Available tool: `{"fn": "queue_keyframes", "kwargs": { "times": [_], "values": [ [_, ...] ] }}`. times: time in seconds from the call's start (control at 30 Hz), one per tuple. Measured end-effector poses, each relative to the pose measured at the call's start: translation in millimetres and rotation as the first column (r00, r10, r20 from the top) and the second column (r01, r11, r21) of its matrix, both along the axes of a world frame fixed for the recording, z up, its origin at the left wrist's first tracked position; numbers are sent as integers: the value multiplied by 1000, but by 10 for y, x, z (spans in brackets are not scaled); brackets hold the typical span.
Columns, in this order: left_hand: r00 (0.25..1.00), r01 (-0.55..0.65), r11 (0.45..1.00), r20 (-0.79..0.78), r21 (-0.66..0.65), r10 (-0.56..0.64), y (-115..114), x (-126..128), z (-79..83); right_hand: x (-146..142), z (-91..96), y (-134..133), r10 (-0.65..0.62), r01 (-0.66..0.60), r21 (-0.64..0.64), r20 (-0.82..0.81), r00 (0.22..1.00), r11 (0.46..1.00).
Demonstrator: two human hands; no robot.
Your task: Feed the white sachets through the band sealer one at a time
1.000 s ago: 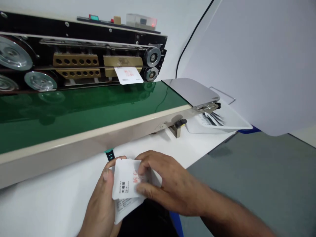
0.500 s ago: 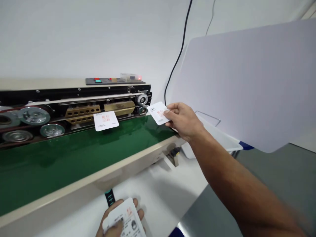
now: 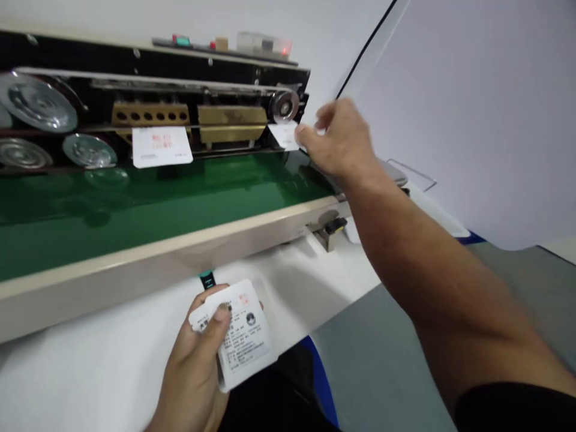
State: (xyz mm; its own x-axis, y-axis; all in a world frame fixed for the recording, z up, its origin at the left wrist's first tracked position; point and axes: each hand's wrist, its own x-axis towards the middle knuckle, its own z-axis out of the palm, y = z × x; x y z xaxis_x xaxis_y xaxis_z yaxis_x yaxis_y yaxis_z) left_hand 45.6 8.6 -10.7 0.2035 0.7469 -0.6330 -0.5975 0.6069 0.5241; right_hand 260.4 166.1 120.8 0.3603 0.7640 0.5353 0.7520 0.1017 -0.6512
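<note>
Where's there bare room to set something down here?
The white tabletop has room left of the left hand, below the beige machine edge. The green conveyor belt has room below the white sachet. It's crowded at the belt's right end, where the right hand reaches a second white sachet.

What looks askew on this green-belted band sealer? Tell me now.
The white paper sachet at the right end of the black-and-brass sealing head sits slanted beside the right hand, while the second white sachet further left hangs level.
</note>
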Motion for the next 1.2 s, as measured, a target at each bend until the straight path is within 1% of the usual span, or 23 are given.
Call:
{"fn": "queue_keyframes", "kwargs": {
  "times": [0.03, 0.07, 0.1, 0.13, 0.17, 0.2, 0.23, 0.27, 0.3, 0.37, 0.43, 0.53, 0.6, 0.63, 0.7, 0.8, 0.87, 0.9, 0.97, 1.03, 1.07, 1.13, 1.2],
  "values": [
    [1000, -8, 1000, -27, 3, 8, 6, -8, 12, -69, -53, -168, -20, -1, 137, 152, 988, 991],
    [999, -20, 1000, -47, 2, 20, 12, -12, 19, -151, -127, -380, -26, -44, 244, 276, 961, 969],
    [998, -38, 999, -55, 3, 38, 16, -12, 24, -240, -223, -620, 21, -114, 283, 310, 951, 952],
    [997, -58, 998, -50, 13, 59, 19, -7, 26, -333, -344, -871, 113, -187, 236, 295, 949, 954],
    [996, -81, 996, -39, 31, 82, 19, 2, 27, -421, -486, -1112, 267, -292, 65, 251, 930, 954],
    [994, -102, 993, -29, 50, 104, 19, 12, 27, -500, -641, -1324, 436, -429, -80, 180, 882, 900],
    [992, -120, 991, -27, 65, 122, 16, 22, 27, -567, -800, -1492, 510, -494, -166, 73, 857, 854],
    [990, -131, 989, -34, 73, 134, 13, 31, 25, -620, -950, -1612, 554, -543, -250, -31, 832, 802],
    [989, -138, 988, -49, 75, 142, 10, 39, 23, -659, -1080, -1684, 568, -575, -299, -120, 815, 762],
    [985, -152, 985, -68, 79, 158, 2, 48, 12, -701, -1257, -1710, 539, -588, -358, -235, 809, 725],
    [984, -161, 981, -65, 107, 168, -3, 54, -5, -702, -1321, -1654, 505, -577, -348, -281, 816, 739],
    [987, -149, 977, -38, 151, 156, -3, 65, -34, -661, -1288, -1570, 508, -585, -186, -336, 793, 790],
    [990, -133, 978, -29, 162, 140, 3, 71, -44, -632, -1248, -1557, 556, -600, -64, -309, 772, 797],
    [991, -124, 978, -28, 168, 131, 8, 72, -47, -621, -1231, -1561, 590, -620, -37, -269, 762, 784],
    [993, -107, 978, -26, 178, 113, 18, 71, -49, -607, -1209, -1579, 674, -691, -54, -178, 717, 721],
    [989, -82, 987, -107, 140, 98, 32, 66, -55, -591, -1186, -1592, 756, -774, -227, -179, 630, 592],
    [978, -81, 992, -184, 96, 98, 40, 71, -58, -577, -1178, -1582, 743, -762, -339, -215, 633, 551],
    [978, -93, 993, -181, 74, 105, 43, 77, -55, -571, -1180, -1574, 727, -748, -367, -224, 649, 554],
    [987, -139, 990, -81, 23, 140, 51, 92, -40, -563, -1199, -1561, 703, -725, -356, -216, 678, 590],
    [984, -177, 984, 30, -33, 178, 61, 97, -23, -559, -1226, -1563, 672, -696, -309, -197, 714, 648],
    [983, -174, 983, 47, -57, 177, 67, 91, -24, -554, -1231, -1571, 649, -673, -283, -186, 737, 683],
    [992, -123, 990, 15, -73, 125, 79, 60, -73, -524, -1199, -1592, 602, -631, -237, -189, 776, 739],
    [999, -42, 997, -34, -71, 39, 98, 16, -208, -443, -1095, -1593, 535, -576, -188, -227, 814, 796]
  ]
}}
